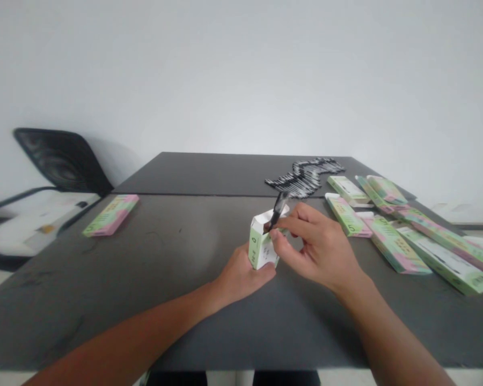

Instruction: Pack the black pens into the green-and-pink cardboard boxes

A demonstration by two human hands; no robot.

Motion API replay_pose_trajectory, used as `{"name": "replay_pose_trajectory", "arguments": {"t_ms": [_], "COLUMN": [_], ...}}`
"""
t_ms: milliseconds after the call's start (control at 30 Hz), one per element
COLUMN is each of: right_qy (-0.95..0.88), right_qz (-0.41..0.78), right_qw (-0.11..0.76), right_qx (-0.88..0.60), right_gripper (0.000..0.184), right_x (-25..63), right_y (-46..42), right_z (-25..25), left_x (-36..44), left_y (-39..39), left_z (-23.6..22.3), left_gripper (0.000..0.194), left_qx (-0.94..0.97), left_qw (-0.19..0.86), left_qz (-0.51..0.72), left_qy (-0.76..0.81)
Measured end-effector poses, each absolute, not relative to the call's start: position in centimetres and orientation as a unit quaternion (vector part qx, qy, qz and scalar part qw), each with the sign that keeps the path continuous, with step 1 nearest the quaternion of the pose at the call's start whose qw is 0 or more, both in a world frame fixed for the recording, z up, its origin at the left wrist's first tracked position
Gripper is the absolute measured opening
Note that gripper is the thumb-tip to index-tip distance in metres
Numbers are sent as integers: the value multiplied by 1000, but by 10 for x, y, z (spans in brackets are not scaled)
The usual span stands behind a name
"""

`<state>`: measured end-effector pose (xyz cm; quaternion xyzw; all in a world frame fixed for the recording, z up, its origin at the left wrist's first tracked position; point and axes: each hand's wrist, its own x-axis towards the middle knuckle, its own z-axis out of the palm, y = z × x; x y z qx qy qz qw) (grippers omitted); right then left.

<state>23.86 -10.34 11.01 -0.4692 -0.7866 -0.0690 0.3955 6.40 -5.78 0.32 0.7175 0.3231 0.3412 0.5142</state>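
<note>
My left hand is wrapped round a small green and white carton, holding it upright above the table with its top flaps open. Between the thumb and fingers of my right hand is a black pen with a clear end. The pen stands tilted at the carton's open top, its lower end at or just inside the opening. Farther back on the table lies a long zigzag row of similar pens.
Several green and pink cartons lie spread over the right side of the dark table. One more carton lies alone at the left. A black mesh chair stands beyond the left edge, and a white wall rises behind.
</note>
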Motion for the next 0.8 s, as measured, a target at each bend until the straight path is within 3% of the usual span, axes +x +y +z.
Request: {"name": "replay_pose_trajectory", "arguments": {"t_ms": [200,467,667,800], "right_qy": [-779,-734,-722,-735], "right_qz": [-54,-105,-130,-134], "right_qw": [430,520,568,569], "right_qx": [-453,-425,-373,-344], "right_gripper": [14,21,50,36], "right_x": [244,250,241,232], "right_y": [-100,-98,-108,-111], "right_z": [107,108,112,113], "left_x": [64,62,61,62], "left_y": [-60,-60,-61,-60], "left_z": [8,8,6,5], "left_gripper": [14,7,26,26], "left_qx": [703,711,758,768], "left_qw": [535,527,467,451], "left_qz": [333,328,328,329], "left_qy": [331,330,316,313]}}
